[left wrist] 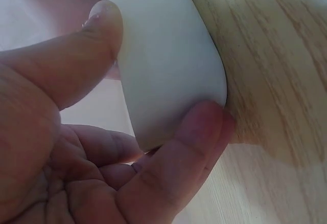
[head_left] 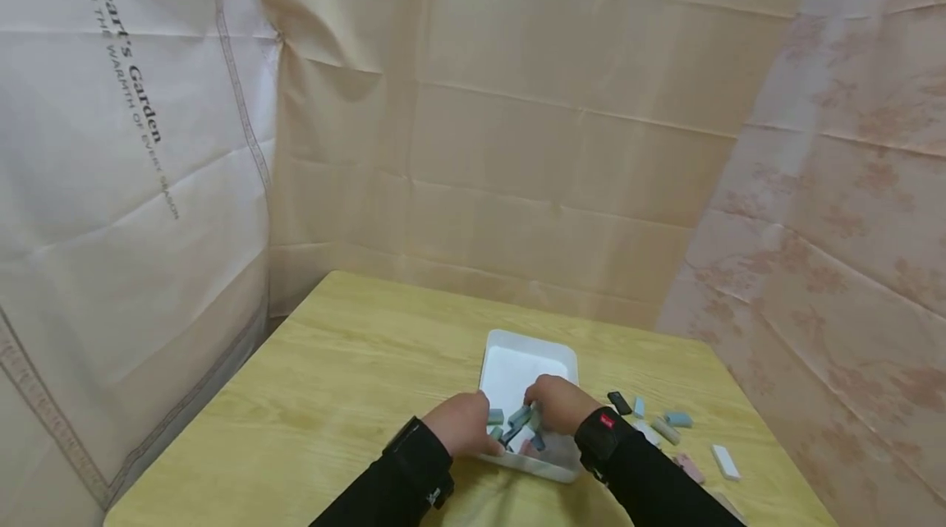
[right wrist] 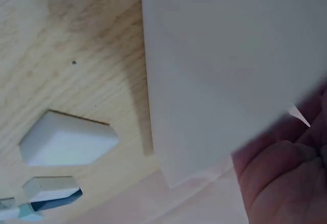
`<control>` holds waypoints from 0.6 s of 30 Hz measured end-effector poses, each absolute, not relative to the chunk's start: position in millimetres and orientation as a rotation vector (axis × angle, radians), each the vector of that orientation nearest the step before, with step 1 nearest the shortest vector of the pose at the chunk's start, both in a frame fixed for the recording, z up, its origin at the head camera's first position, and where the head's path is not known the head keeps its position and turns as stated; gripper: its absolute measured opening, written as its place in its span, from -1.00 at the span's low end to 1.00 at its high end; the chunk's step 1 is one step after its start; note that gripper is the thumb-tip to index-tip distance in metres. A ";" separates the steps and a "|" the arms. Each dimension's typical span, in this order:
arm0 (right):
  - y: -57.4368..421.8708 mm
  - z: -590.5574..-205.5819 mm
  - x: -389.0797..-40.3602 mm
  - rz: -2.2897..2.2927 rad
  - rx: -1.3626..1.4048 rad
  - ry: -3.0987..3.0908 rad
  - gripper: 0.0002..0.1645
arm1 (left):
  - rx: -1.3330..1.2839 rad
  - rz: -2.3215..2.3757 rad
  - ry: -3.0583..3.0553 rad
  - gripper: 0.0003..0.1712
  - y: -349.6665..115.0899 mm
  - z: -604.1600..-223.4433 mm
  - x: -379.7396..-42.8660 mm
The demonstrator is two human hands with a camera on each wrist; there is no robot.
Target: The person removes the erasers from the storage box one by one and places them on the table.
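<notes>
Gripping the tray (head_left: 515, 359) just short of the far edge of the worktop (head_left: 355, 363): your left hand (head_left: 460, 423), fingers round its corner. Can't tell if your right hand (head_left: 565, 404) holds any blocks (head_left: 521, 438) inside. Uneven left-hand lift could spill them.

White tray (right wrist: 225, 70): wall stood on wood-grained table (right wrist: 102, 75). Right hand (right wrist: 286, 180): showed at tray's rim, partly out of frame. Pale block (right wrist: 69, 141): lay near other blocks (right wrist: 51, 187).

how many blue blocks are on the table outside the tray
2: a light blue block just right of the dark block, and a duller blue block farther right. More may be hidden behind the right sleeve.
</notes>
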State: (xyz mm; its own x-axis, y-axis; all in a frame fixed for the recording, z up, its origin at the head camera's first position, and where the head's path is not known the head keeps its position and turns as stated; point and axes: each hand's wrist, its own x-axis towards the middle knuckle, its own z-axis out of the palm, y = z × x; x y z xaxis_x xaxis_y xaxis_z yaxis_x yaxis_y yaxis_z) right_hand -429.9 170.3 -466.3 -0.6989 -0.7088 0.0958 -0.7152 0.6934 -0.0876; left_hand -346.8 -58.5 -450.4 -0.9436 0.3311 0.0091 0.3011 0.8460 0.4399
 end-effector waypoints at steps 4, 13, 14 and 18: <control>172.5 -463.5 -427.7 0.195 1.223 -2.770 -0.70 | 0.510 0.691 2.964 -0.43 -58.0 -445.8 -345.4; 195.5 -436.0 -404.6 0.238 1.023 -2.755 -0.72 | 0.514 0.705 2.968 -0.43 -62.6 -444.7 -343.5; 202.6 -432.1 -403.7 0.255 0.968 -2.761 -0.72 | 0.516 0.709 2.971 -0.44 -64.0 -444.8 -343.3; 244.4 -419.6 -407.8 0.288 0.742 -2.804 -0.75 | 0.502 0.735 2.973 -0.46 -69.0 -443.9 -343.7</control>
State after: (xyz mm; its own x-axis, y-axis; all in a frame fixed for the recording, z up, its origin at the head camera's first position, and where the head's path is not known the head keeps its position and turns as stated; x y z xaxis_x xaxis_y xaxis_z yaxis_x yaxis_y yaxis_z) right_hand -407.8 244.4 -419.6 -0.8464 -0.4612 0.2662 -0.5056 0.8529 -0.1302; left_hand -343.7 -69.0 -443.9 -0.9470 0.3187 0.0398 0.3005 0.8356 0.4598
